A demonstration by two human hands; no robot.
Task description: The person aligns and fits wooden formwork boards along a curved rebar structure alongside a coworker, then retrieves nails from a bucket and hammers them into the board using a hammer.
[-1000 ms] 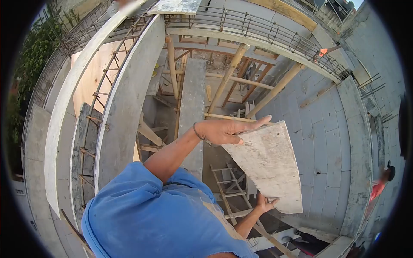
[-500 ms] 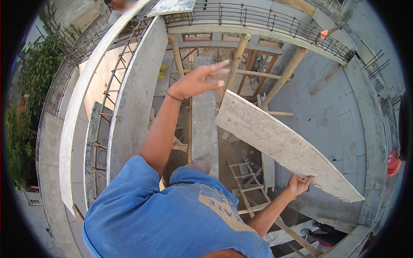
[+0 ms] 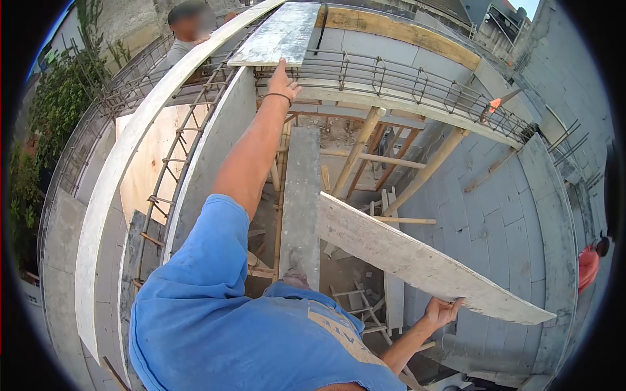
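My right hand (image 3: 443,312) grips the lower edge of a long, pale, worn plywood board (image 3: 417,254), which slants down from the middle to the lower right. My left arm stretches far forward. At its end my left hand (image 3: 283,85) is open, its index finger extended to the near edge of a second plywood panel (image 3: 280,36). Whether that fingertip presses on the panel or just meets its edge, I cannot tell. This panel lies across the top of the formwork, beside the steel rebar cage (image 3: 365,72).
A grey plank (image 3: 301,195) runs beneath me over a drop, with a shoe on it. Bamboo poles (image 3: 358,150) stand ahead; a wooden ladder (image 3: 372,309) lies below. A co-worker (image 3: 186,29) is at the upper left, and a person in red (image 3: 589,267) is at far right.
My left hand has moved forward and up to the panel's edge. The view has tilted up, showing more of the co-worker. My right hand still holds the board, which has shifted slightly lower.
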